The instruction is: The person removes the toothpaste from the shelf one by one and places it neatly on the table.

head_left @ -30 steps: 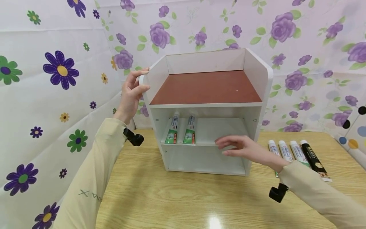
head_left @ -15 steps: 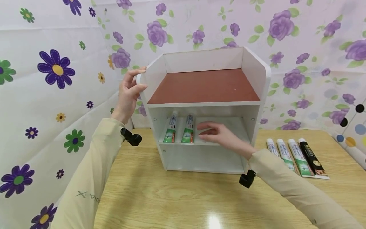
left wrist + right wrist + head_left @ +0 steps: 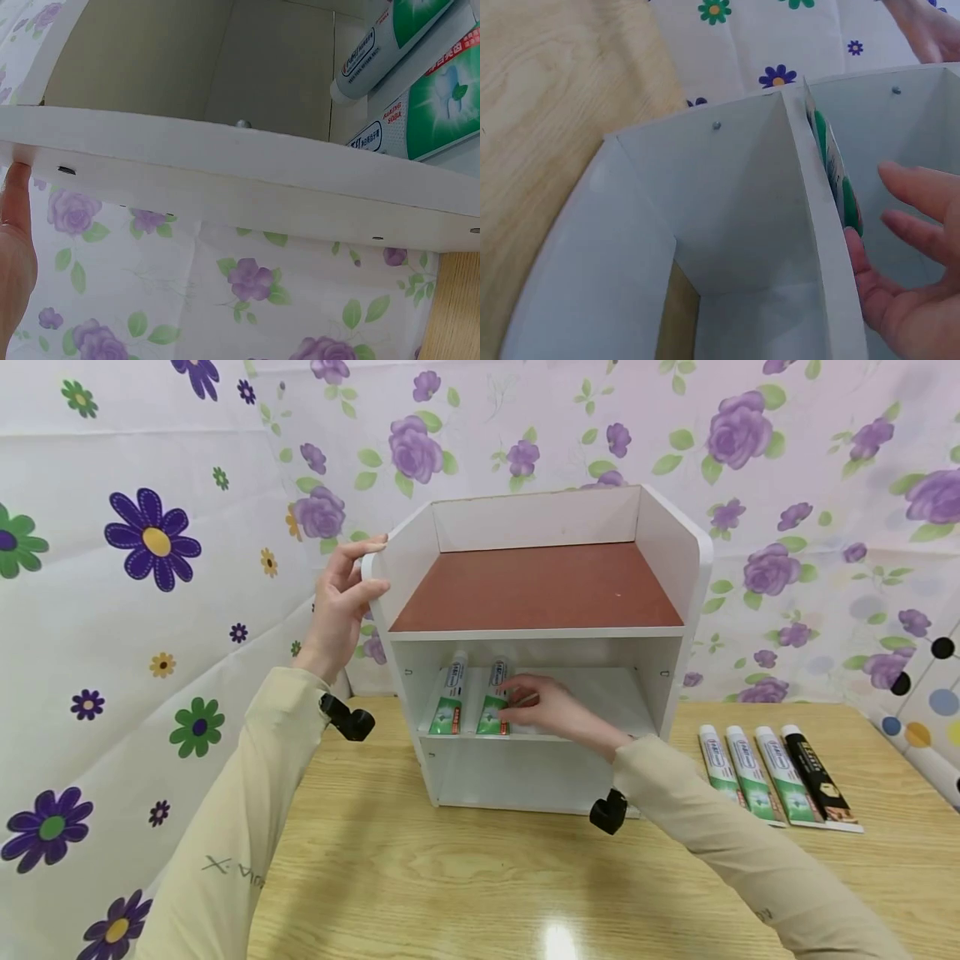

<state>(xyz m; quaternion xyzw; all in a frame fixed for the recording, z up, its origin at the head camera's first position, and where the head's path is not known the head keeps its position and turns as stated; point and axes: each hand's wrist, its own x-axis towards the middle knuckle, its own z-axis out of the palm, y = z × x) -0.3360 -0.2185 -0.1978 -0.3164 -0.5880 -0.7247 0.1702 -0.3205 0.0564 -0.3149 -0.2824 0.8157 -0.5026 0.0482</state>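
Note:
A small white shelf unit with a brown top board stands on the table. My left hand grips the upper front edge of its left side panel; in the left wrist view one finger lies against the panel's outer face. Two green-and-white toothpaste tubes lie side by side on the middle shelf: a left tube and a right tube. My right hand is at the right tube's right edge. In the right wrist view its thumb touches that tube, while the other fingers stand apart, loosely bent.
To the right of the unit, several toothpaste tubes lie in a row on the wooden table: green-and-white ones, including one tube, and a black tube at the end. Flowered cloth hangs behind and at the left.
My right hand has moved left across the middle shelf, from its right part to the right tube. My left hand keeps its hold on the side panel.

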